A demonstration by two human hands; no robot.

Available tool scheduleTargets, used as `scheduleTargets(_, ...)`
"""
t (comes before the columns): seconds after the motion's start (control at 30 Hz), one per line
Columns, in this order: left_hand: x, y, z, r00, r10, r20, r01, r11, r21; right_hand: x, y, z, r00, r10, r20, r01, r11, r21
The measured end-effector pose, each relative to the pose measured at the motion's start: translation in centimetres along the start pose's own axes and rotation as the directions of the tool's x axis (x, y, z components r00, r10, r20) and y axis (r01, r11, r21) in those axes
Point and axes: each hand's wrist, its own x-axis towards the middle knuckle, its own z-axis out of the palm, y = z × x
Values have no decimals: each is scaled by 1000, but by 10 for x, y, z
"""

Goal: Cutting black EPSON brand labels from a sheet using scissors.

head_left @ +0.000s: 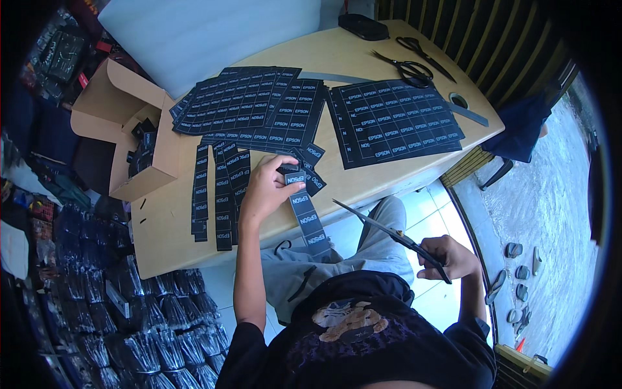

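My left hand (pixel 264 189) pinches a black strip of printed labels (pixel 307 219) near its upper end, and the strip hangs down past the table's near edge. Small cut black pieces (pixel 312 183) lie on the table just beyond those fingers. In my right hand (pixel 455 258) is a pair of dark scissors (pixel 387 231), fingers wrapped round the handles over my lap. Its long blades point up and left toward the strip, apart from it. Left of my left hand, several cut label strips (pixel 222 194) lie side by side.
Black label sheets (pixel 249 97) are piled mid-table, with another stack (pixel 402 123) to the right. An open cardboard box (pixel 146 178) holding black pieces stands left. Spare scissors (pixel 408 68), a tape roll (pixel 458 100), a metal ruler (pixel 470 115) and a dark case (pixel 363 27) lie farther off.
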Motion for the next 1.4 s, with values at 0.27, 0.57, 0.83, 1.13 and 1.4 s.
scheduleTargets(0.27, 11, -9, -8, 999, -48, -24, 51, 989, 136, 3, 9, 19, 993, 51, -108, -35, 989, 143)
scheduleTargets(0.57, 10, -8, -12, 992, -24, -124, 47, 981, 186, 39, -7, 55, 974, -53, -219, 152, 872, 465)
scheduleTargets(0.83, 1, -8, -14, 997, -80, -10, 80, 997, -4, 60, -10, 71, 957, -253, -140, 289, 798, 529)
scheduleTargets(1.13, -34, 8, -16, 993, -115, -18, 110, 978, -176, 74, -21, 75, 957, -200, -212, 281, 828, 485)
scheduleTargets(1.4, -68, 77, 7, 998, 46, 29, -27, 878, -477, 116, -55, 95, 838, -262, -478, 478, 777, 411)
